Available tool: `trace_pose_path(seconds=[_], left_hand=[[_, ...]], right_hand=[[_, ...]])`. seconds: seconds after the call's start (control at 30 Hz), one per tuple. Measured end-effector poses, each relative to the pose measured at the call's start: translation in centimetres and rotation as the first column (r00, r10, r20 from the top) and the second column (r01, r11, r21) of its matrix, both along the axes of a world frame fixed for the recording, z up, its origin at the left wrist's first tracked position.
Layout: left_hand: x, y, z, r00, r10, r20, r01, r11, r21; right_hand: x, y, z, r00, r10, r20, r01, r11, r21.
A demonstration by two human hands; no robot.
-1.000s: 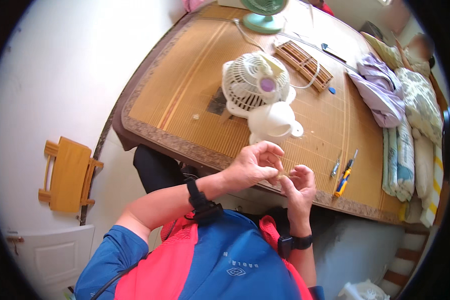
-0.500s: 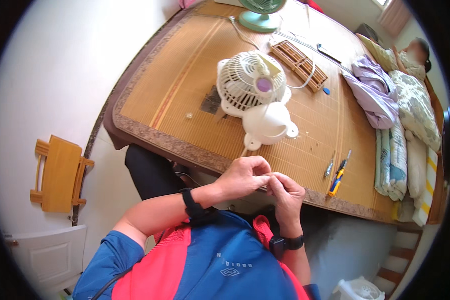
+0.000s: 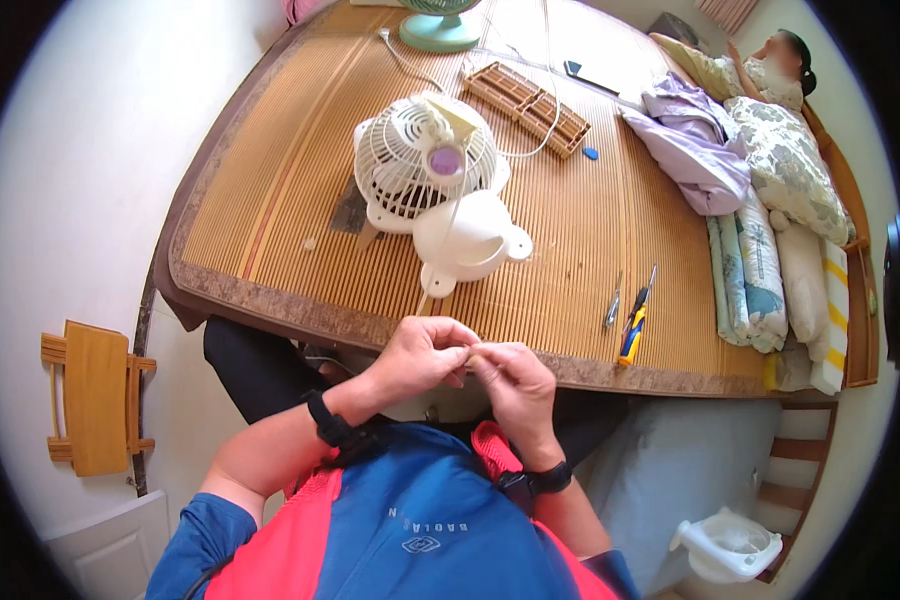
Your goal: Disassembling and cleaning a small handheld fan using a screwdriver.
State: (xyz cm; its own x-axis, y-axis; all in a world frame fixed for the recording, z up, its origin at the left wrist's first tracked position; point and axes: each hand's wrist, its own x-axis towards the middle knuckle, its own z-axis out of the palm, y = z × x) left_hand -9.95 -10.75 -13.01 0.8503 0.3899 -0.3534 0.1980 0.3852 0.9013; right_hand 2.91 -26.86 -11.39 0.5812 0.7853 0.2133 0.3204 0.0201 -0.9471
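My left hand (image 3: 420, 355) and my right hand (image 3: 520, 390) meet at the bed's front edge, thumbs and fingertips pinched together on something too small to make out. A white cord (image 3: 424, 306) runs down behind my left hand. Just beyond lies a white plastic housing (image 3: 455, 250) with screw tabs, against a white fan (image 3: 395, 160) with a caged head and a purple disc. To the right, a small silver screwdriver (image 3: 612, 310) and a yellow-and-blue screwdriver (image 3: 632, 335) lie on the bamboo mat (image 3: 270, 220).
Behind are a green fan (image 3: 438, 30), a wooden rack (image 3: 525, 105) and cables. Bedding (image 3: 690, 160) lines the right, where another person (image 3: 775, 75) reclines. A folded wooden stool (image 3: 95, 400) is at lower left; a white basin (image 3: 725, 550) at lower right.
My hands have closed in from slightly apart to touching at the fingertips, my right fingers now more bent over. The whole scene has shifted left in the picture as the view moved.
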Motion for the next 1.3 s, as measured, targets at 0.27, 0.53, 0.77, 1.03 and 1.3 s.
trace_pose_path(seconds=[0.27, 0.53, 0.77, 1.03, 1.3], left_hand=[[-0.4, -0.2, 1.0, 0.998, -0.060, 0.015, 0.061, 0.992, -0.115], [-0.2, -0.4, 1.6, 1.000, -0.005, 0.015, 0.005, 1.000, -0.001], [-0.7, 0.6, 1.4, 0.997, 0.052, 0.053, -0.050, 0.998, -0.033], [-1.5, 0.9, 1.5, 0.997, -0.014, 0.078, 0.021, 0.995, -0.098], [-1.7, 0.9, 0.9, 0.982, -0.002, 0.188, 0.023, 0.993, -0.112]], right_hand=[[1.3, -0.9, -0.6, 0.995, 0.090, 0.031, -0.090, 0.996, 0.000], [1.0, 0.0, 0.1, 0.899, 0.043, -0.436, -0.048, 0.999, 0.001], [1.5, -0.7, 2.0, 0.866, 0.141, -0.479, -0.179, 0.983, -0.034], [1.0, 0.3, 1.1, 0.885, 0.119, -0.451, -0.151, 0.988, -0.036], [0.4, 1.5, 1.7, 0.982, 0.036, -0.188, -0.033, 0.999, 0.020]])
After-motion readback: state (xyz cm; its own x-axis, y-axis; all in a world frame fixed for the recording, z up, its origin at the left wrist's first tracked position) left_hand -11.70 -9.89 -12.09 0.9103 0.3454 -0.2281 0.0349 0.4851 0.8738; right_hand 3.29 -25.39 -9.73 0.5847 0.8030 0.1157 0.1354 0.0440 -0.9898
